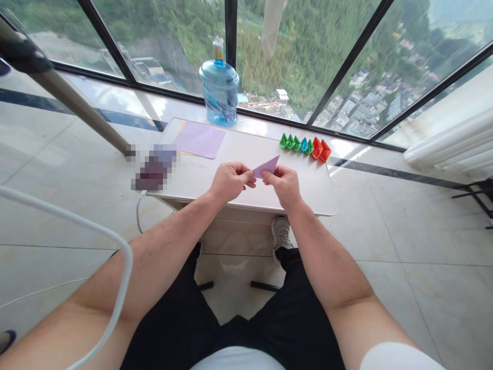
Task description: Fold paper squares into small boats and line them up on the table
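A small piece of folded purple paper (267, 166) is held just above the near part of the white table (246, 149). My left hand (230, 181) pinches its left corner between thumb and fingers. On the lower right side, my right hand (283, 184) grips it with the thumb on top. The paper's pointed tip sticks up between the two hands. Beyond my right hand stands a row of small folded paper boats (305, 146), green, blue and red. Flat sheets of purple paper (202, 140), with a yellow edge showing beneath, lie at the table's back left.
A blue water jug (219, 92) stands behind the table by the window. At the table's left edge is a blurred-out object (156, 167) with a white cable. A slanted pole (80, 103) rises at the left. A white tube (96, 226) curves across the left foreground.
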`<state>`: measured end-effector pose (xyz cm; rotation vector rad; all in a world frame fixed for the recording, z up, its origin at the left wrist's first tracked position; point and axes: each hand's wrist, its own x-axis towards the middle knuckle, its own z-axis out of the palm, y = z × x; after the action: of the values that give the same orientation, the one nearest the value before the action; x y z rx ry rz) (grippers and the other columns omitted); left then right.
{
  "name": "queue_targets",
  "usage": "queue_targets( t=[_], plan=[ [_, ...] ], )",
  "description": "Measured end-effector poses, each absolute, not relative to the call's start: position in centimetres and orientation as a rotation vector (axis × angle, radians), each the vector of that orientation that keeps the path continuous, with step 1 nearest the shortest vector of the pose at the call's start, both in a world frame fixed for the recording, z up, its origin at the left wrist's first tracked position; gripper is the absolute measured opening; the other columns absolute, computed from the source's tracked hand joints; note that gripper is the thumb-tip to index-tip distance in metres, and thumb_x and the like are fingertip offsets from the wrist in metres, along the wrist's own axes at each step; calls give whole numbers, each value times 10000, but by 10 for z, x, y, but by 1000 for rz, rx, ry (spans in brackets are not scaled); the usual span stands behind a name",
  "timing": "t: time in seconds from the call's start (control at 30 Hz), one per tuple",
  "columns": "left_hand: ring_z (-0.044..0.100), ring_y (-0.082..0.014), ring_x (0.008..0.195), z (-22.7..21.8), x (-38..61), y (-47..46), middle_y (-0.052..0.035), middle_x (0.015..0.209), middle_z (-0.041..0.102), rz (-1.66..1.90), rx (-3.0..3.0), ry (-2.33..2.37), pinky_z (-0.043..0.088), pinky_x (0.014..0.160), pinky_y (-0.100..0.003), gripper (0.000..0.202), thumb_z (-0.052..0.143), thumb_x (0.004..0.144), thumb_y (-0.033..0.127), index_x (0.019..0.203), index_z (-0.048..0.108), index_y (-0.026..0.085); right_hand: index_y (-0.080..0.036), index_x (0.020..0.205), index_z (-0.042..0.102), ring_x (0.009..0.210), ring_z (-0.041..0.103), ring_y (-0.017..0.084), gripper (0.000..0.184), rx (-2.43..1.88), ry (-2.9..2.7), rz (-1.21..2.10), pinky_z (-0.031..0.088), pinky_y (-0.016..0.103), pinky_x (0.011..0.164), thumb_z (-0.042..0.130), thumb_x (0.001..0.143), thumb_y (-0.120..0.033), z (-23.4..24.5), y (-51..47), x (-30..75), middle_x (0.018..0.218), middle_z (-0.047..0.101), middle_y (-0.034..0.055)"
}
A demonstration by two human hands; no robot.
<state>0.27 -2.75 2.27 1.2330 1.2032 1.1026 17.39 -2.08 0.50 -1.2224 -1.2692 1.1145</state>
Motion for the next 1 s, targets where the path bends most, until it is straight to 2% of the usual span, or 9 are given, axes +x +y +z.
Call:
queue_targets(
  t=[0.23, 0.37, 0.47, 0.57, 0.73, 1.0],
  plan=[
    [699, -155, 589, 25, 0, -27, -73, 677, 739, 1084, 1229, 1227, 489, 517, -224, 160, 692, 790, 266, 699, 661, 138, -174, 663, 689, 578, 565, 118, 271, -1242, -1316, 1060, 458, 271, 609, 803, 725, -413, 8, -21, 174, 603, 663, -1],
    [687, -158, 666, 24, -1, -26, -54, 723, 750, 1126, 1357, 1211, 507, 569, -239, 181, 756, 735, 313, 783, 726, 141, -173, 668, 700, 561, 561, 119, 288, -1273, -1375, 1080, 454, 272, 596, 813, 720, -432, 7, -22, 173, 598, 669, 3],
    [663, -149, 658, 22, -2, -24, -47, 704, 741, 1177, 1351, 1213, 507, 601, -251, 168, 761, 713, 304, 738, 731, 140, -168, 708, 727, 569, 569, 123, 322, -1279, -1409, 1161, 459, 271, 593, 825, 710, -475, 5, -24, 173, 611, 684, 14],
    [650, -144, 614, 21, -2, -21, -45, 651, 715, 1236, 1229, 1221, 481, 574, -249, 162, 750, 711, 294, 705, 705, 139, -165, 729, 738, 590, 589, 130, 340, -1283, -1409, 1167, 475, 273, 604, 816, 717, -495, 4, -23, 175, 630, 697, 25],
    [683, -155, 629, 20, -4, -19, -43, 670, 712, 1240, 1070, 1172, 462, 545, -233, 191, 765, 688, 307, 710, 668, 145, -163, 702, 724, 579, 593, 126, 261, -1292, -1376, 1129, 489, 276, 612, 806, 718, -410, 5, -22, 178, 612, 688, 17],
    [737, -200, 673, 20, -1, -21, -52, 689, 733, 1254, 1025, 1156, 474, 512, -224, 248, 799, 676, 329, 794, 696, 136, -169, 791, 713, 577, 626, 126, 256, -1256, -1253, 1167, 513, 261, 575, 798, 692, -390, 10, -24, 171, 632, 683, -2]
  ],
)
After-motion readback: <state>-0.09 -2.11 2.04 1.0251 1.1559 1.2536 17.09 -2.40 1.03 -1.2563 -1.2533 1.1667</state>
